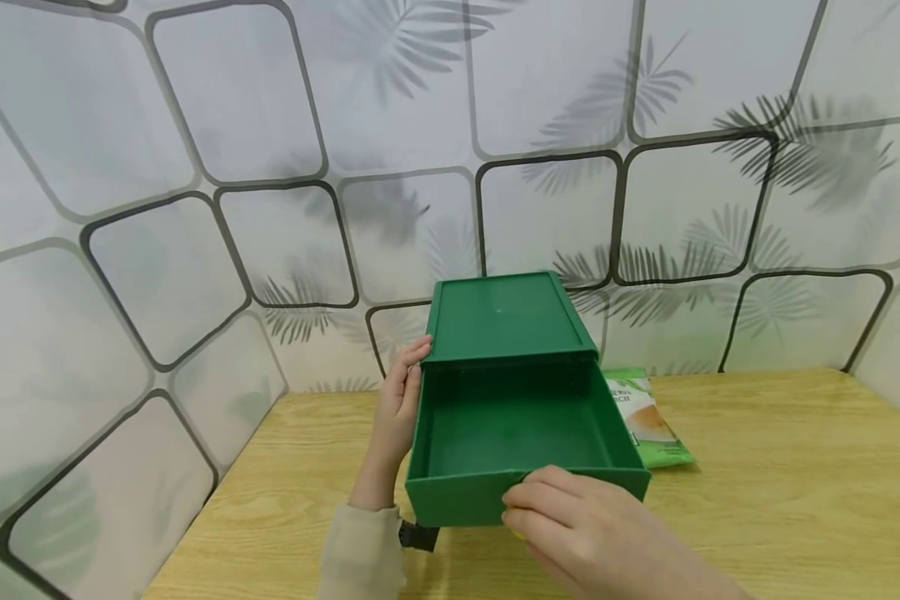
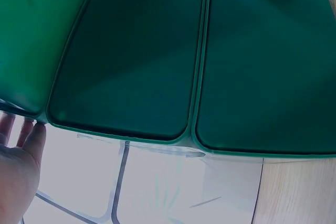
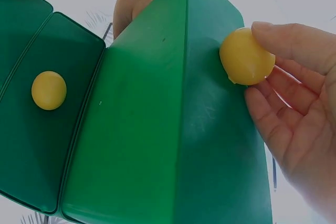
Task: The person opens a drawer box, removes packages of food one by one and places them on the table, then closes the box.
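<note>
Both hands hold the green drawer box [image 1: 506,367]: right hand [image 1: 570,521] pinches its yellow knob [image 3: 245,56].

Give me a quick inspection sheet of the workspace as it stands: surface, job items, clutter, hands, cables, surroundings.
Surface: light wooden tabletop, bare wood on both sides of the cabinet.
Job's things: green plastic drawer cabinet standing on the table; its top green drawer is pulled out and looks empty inside; round yellow knob on the drawer front; a second yellow knob on a lower drawer.
Clutter: green printed snack packet lying flat behind the cabinet's right side.
Hands: left hand rests against the cabinet's left side; right hand pinches the round yellow knob.
Cables: nothing seen.
Surroundings: white wall panels with dark rounded frames and grey palm-leaf print on the back and both sides.
</note>
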The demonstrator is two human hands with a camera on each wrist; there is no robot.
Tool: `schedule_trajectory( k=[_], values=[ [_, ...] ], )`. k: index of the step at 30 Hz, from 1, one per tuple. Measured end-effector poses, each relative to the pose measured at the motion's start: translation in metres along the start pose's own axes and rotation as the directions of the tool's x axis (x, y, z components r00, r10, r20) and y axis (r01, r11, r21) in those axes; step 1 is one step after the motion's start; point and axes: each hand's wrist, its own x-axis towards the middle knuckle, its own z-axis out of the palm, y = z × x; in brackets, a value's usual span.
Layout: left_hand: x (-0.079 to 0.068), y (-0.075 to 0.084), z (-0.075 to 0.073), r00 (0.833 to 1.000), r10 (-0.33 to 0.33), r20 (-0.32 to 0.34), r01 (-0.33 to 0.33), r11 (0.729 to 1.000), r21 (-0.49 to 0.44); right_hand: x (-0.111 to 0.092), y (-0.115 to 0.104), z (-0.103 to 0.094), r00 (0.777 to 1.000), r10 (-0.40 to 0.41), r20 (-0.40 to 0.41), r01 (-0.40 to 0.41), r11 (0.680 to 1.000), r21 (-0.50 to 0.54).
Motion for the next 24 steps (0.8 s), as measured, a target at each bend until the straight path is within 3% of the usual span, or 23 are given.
schedule_trajectory(
  k=[24],
  values=[
    [0.0011, 0.0001, -0.0004, 1.000, -0.004, 0.002, 0.004, 1.000, -0.007, 0.0027, 0.0043, 0.0010, 0.999, 0.003, -0.036, 0.000, 0.998, 0.070]
  ],
)
